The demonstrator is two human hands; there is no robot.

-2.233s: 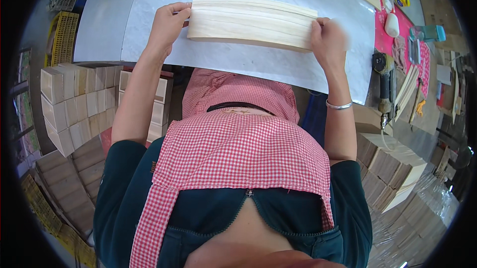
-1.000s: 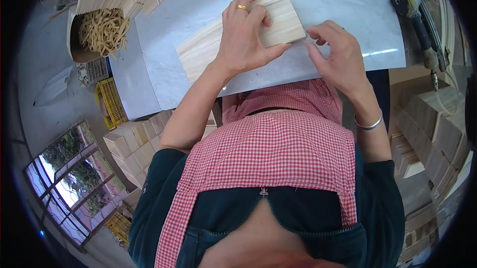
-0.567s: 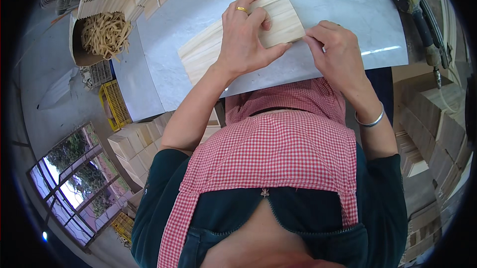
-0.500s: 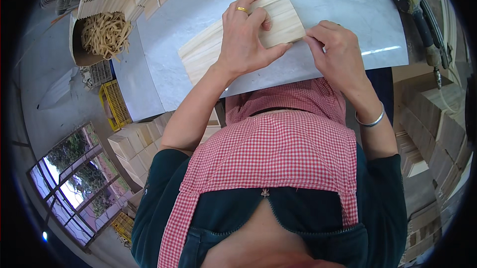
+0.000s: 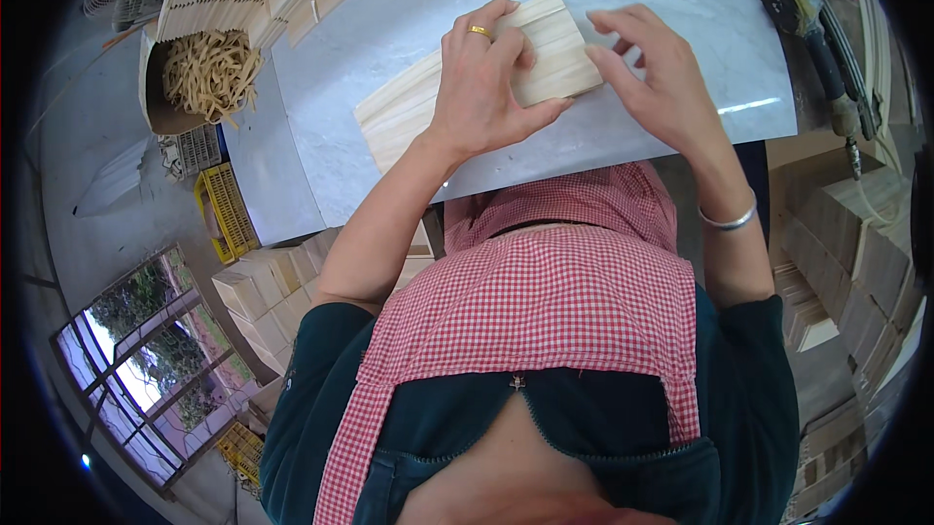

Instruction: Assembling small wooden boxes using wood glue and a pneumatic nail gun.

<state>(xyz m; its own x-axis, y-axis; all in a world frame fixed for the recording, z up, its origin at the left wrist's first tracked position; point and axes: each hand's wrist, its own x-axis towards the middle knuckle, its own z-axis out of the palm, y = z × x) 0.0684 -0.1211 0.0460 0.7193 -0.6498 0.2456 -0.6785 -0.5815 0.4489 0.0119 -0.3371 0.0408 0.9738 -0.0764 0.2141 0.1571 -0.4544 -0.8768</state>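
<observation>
A pale, flat wooden board [image 5: 553,43] lies slantwise over the grey marbled table top. My left hand [image 5: 484,87], with a gold ring, grips the board across its width, thumb along the near edge and fingers curled over its face and far side. Just off the board's right end is my right hand [image 5: 650,72]. Its fingers are apart and I see nothing held in them; the thumb tip is close to the board's end, and whether it touches I cannot tell.
At the far left are a stack of long wooden strips [image 5: 219,0] and a box of tan rubber-like bands [image 5: 206,77]. A yellow crate [image 5: 226,214] stands below the table's left side. A yellow-and-black air tool [image 5: 812,34] with a hose is at the right. Wooden blocks [image 5: 842,233] are stacked lower right.
My right hand has come away from the board's near right corner, moving up with its fingers spreading. The board has shifted slightly toward me, and my left hand keeps its grip.
</observation>
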